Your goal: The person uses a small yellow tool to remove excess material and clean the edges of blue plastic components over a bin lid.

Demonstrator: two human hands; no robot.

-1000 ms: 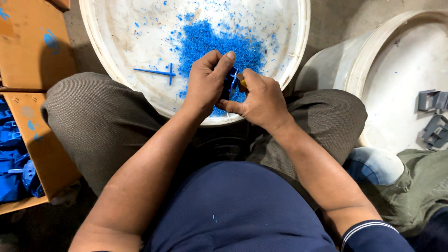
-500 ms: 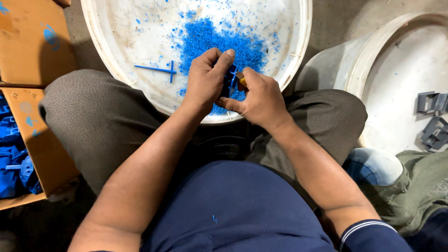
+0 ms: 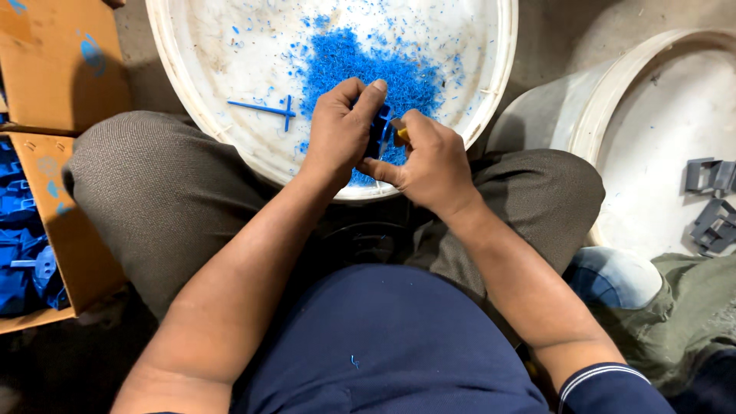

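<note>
Left hand (image 3: 340,132) grips a blue part (image 3: 379,130) over the white tub (image 3: 491,92). Right hand (image 3: 429,165) grips a small yellow-handled tool (image 3: 399,132) against it, above blue shavings (image 3: 360,65).

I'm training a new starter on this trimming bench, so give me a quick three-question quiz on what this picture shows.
1. True or false: the left hand holds a blue part over the white tub.
2. What lies heaped in the tub under the hands? A) grey clips B) blue shavings C) screws
3. Where are the other blue parts kept?

Key
1. True; the right hand meets it with a small yellowish tool in its grip.
2. B, the blue shavings; a blue sprue lies beside them.
3. In the cardboard box on the person's left.
</note>
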